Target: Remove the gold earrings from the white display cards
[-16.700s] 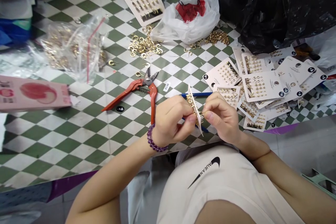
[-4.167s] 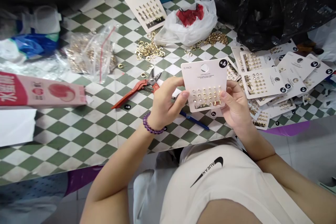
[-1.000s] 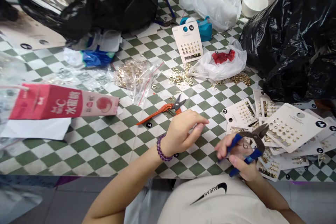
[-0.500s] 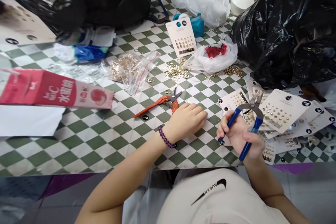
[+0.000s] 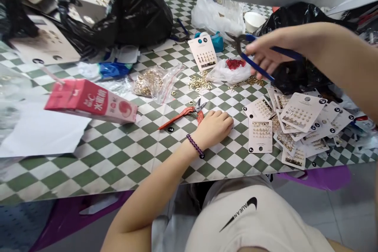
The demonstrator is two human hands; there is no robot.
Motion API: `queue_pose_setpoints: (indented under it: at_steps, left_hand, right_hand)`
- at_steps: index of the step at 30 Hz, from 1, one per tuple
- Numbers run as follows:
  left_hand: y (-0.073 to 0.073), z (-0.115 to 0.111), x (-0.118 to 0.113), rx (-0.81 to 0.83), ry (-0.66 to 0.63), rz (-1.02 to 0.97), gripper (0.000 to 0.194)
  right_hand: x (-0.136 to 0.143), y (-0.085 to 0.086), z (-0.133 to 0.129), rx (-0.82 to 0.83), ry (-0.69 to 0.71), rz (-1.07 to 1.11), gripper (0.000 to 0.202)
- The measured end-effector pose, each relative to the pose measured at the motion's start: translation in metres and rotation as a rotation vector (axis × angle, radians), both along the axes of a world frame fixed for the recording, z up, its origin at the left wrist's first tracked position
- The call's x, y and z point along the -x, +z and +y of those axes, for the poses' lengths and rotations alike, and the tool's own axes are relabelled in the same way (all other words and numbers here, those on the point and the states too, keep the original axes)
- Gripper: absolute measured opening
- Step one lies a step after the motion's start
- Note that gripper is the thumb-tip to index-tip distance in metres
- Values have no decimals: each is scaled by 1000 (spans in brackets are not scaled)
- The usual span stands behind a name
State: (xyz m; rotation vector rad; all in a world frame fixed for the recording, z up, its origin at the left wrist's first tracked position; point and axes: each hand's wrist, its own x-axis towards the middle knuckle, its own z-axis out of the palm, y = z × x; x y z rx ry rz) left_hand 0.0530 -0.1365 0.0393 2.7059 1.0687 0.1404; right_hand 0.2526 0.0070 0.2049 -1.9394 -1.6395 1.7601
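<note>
My left hand (image 5: 216,126) rests palm down on the checked tablecloth, a beaded bracelet on its wrist. Its fingers are curled in, and whatever is under them is hidden. Close by lie orange-handled pruning shears (image 5: 197,111), blades apart. My right hand (image 5: 267,53) is raised over the right side of the table, gripping blue-handled pliers (image 5: 254,64) whose jaws point left. Earring cards (image 5: 304,112) lie in an overlapping pile below it. One more card (image 5: 203,53) leans upright near a teal object (image 5: 217,42). Small gold hooks (image 5: 200,82) are heaped in front of that card.
A pink drink carton (image 5: 91,100) lies at left on white paper (image 5: 44,134). Black plastic bags (image 5: 141,8) stand at the back left and right. A clear zip bag (image 5: 150,82) of gold pieces, a white bag (image 5: 218,13) and a white bowl (image 5: 254,21) are on the table.
My right hand has lifted the pliers from near the table's front edge, up and away toward the back. My left hand stays in place. The camera view has shifted.
</note>
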Motion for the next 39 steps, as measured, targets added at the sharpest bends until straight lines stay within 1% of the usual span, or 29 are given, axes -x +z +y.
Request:
queue_pose_setpoints:
  at_steps: [3, 5, 8, 9, 11, 13, 15, 19, 22, 27, 30, 32, 35, 37, 39]
  left_hand:
    - [0, -1, 0, -12, -2, 19, 27]
    - [-1, -1, 0, -15, -9, 17, 26]
    - [-2, -2, 1, -30, -16, 7, 21]
    - [-2, -2, 1, -35, -16, 4, 19]
    - [-3, -2, 1, -42, -17, -2, 17]
    - [-3, -3, 0, -49, -18, -3, 16]
    - [-3, -3, 0, -56, -22, 3, 15]
    - [-3, -4, -1, -56, -30, 18, 13]
    - [-2, -4, 0, -53, -32, 18, 13]
    - [-1, -4, 1, -43, -33, 21, 13]
    - [0, -5, 1, -45, -33, 22, 13]
    - [0, -5, 1, -46, -32, 23, 12]
    - [0, -5, 0, -47, -33, 24, 13]
    - [0, -5, 0, -52, -35, 26, 13]
    - [0, -5, 0, -54, -35, 27, 13]
  right_hand:
    - [36, -30, 45, 2, -80, -26, 59]
    - [53, -50, 68, 59, -152, -17, 55]
    - [65, -72, 93, 108, -199, -20, 46]
    - [67, -77, 99, 119, -203, -33, 46]
    - [68, -83, 108, 145, -199, -66, 51]
    - [65, -86, 113, 169, -184, -92, 60]
    - [61, -86, 117, 174, -173, -107, 62]
    - [55, -86, 123, 146, -166, -94, 59]
    - [54, -91, 128, 118, -160, -28, 55]
    - [50, -109, 139, 25, -153, 143, 39]
    - [45, -122, 147, -31, -173, 215, 43]
    - [42, -130, 150, -80, -190, 254, 41]
    - [38, -144, 146, -160, -201, 314, 36]
    - [36, -153, 138, -222, -203, 370, 34]
    - [34, -159, 130, -313, -206, 468, 32]
